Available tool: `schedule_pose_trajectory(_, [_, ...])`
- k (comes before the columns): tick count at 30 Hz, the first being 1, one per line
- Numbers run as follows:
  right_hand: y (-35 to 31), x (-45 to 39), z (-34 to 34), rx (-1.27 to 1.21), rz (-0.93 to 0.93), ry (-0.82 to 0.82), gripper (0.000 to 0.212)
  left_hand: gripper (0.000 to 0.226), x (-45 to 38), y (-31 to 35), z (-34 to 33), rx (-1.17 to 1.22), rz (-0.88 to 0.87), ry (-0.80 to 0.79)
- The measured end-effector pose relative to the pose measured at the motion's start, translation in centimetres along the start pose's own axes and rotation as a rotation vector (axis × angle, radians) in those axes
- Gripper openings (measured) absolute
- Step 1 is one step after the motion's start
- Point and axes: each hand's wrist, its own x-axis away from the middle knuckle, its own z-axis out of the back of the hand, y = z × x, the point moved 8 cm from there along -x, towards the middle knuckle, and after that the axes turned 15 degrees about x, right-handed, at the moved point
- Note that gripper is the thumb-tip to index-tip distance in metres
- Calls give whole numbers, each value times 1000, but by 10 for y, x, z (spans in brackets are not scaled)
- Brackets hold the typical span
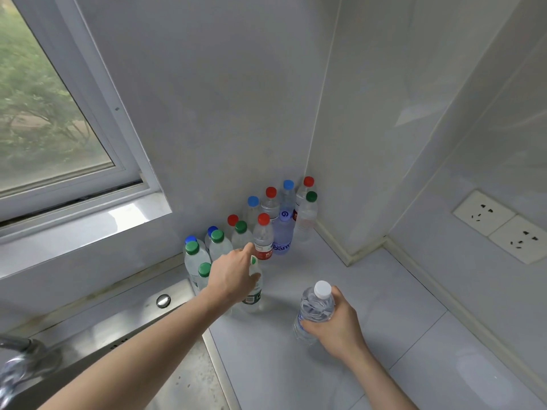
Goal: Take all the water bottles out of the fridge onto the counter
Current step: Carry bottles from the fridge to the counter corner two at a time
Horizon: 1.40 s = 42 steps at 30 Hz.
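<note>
Pale counter (384,306), corner position. Right hand (337,324) wrapped around white-capped bottle (315,310), upright near counter. Left hand (233,276) gripping green-labelled bottle (254,294) beside sink (124,329). Behind: cluster of bottles (263,226), red, blue, green caps, against wall (222,113).

Soft daylight enters through the window (44,108) at left; glare streaks its sill (124,216) (and the glossy wall). Shadows stay faint. Wide-angle distortion bends the edges; foliage outside blurs.
</note>
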Motion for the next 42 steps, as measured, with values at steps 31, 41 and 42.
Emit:
schedule_pose_trajectory(31, [-90, -104, -82, 184, -5, -59, 62, 33, 17, -62, 0, 204, -90, 187])
schedule_pose_trajectory(41, [-107, -110, -110, 191, 8, -75, 58, 34, 17, -72, 2, 167, -123, 214])
schedule_pose_trajectory(42, [-106, -110, -111, 190, 5, -78, 59, 35, 17, -71, 1, 165, -128, 204])
